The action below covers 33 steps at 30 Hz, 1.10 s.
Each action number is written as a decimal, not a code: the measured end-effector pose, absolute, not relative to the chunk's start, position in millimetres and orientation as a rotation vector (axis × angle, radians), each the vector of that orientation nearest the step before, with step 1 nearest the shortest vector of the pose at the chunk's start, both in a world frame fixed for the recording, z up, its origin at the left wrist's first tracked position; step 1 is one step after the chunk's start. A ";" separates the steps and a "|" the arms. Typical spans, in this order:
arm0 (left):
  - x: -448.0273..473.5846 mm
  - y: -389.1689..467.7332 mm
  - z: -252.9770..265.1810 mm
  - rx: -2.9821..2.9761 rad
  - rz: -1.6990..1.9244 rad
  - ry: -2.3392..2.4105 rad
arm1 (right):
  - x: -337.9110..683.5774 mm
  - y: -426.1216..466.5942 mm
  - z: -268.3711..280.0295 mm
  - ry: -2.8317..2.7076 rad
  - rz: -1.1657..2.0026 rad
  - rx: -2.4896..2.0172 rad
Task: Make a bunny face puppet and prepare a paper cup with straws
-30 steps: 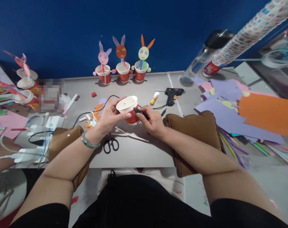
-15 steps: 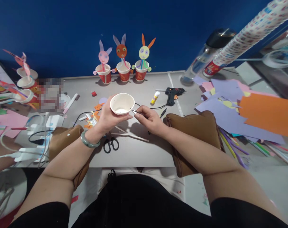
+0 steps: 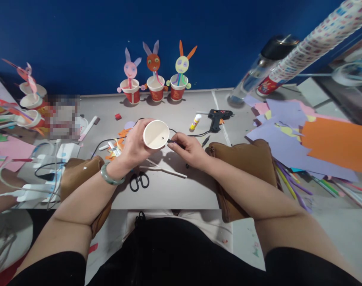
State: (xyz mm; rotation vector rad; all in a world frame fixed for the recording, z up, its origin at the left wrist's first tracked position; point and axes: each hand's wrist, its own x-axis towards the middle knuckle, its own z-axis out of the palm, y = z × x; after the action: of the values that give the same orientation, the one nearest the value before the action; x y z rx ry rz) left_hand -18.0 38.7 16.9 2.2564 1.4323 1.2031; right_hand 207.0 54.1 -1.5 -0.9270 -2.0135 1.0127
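Observation:
My left hand (image 3: 137, 145) is wrapped around a white paper cup (image 3: 154, 137), holding it above the table with its mouth tilted up toward me. In my right hand (image 3: 188, 149) is a slim dark pointed tool (image 3: 171, 141), pinched between thumb and fingers. Its shaft meets the cup's right wall, and a small dark spot shows inside the cup near there; whether that is the tip or a hole I cannot tell. Below the hands lie a pair of black-handled scissors (image 3: 139, 181) and a pale forked strip (image 3: 163, 169).
Three rabbit figures in red cups, one a yellow-faced rabbit (image 3: 182, 64), stand along the wall. A glue stick (image 3: 195, 122) and a black glue gun (image 3: 219, 118) lie ahead. Coloured paper (image 3: 335, 143) covers the right; a power strip (image 3: 34, 194) and cables are left. Brown cushions (image 3: 243, 171) flank the table edge.
The cup has tipped, its mouth turning more toward me and shifting slightly right. The tool stays at its right side, with more of its dark body showing.

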 end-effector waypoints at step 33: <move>-17.0 40.3 9.0 2.206 1.235 1.395 | 205.5 56.2 0.3 -1.845 1.493 -0.907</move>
State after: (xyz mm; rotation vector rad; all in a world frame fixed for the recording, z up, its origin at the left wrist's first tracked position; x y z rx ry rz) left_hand -17.0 40.3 9.0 2.2064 1.3947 1.2350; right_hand 205.5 56.2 0.3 -0.9070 -1.8451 1.4926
